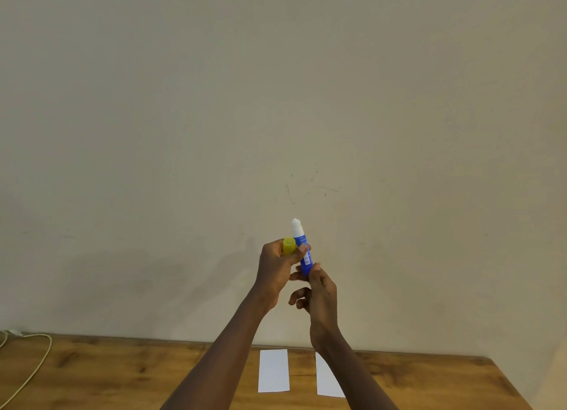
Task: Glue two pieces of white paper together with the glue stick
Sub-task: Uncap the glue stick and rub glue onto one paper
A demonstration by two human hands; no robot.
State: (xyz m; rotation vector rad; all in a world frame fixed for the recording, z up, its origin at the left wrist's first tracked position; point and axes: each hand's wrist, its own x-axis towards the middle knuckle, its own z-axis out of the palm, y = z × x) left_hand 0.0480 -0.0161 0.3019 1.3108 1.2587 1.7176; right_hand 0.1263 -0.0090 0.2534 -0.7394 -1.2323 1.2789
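Observation:
A blue glue stick (pixel 305 256) is held upright in front of the wall, its white glue tip bare at the top. My left hand (pixel 276 271) holds the yellow cap (pixel 288 245) and its thumb presses on the stick's body. My right hand (pixel 319 296) grips the stick's lower end with thumb and fingertips. Two white paper strips lie side by side on the wooden table (pixel 107 376) below: the left strip (pixel 273 370) in full view, the right strip (pixel 326 379) partly hidden by my right forearm.
A plain beige wall fills most of the view, with faint scratch marks above the hands. A pale cable (pixel 33 366) loops across the table's far left. The table's right edge slants down at the lower right.

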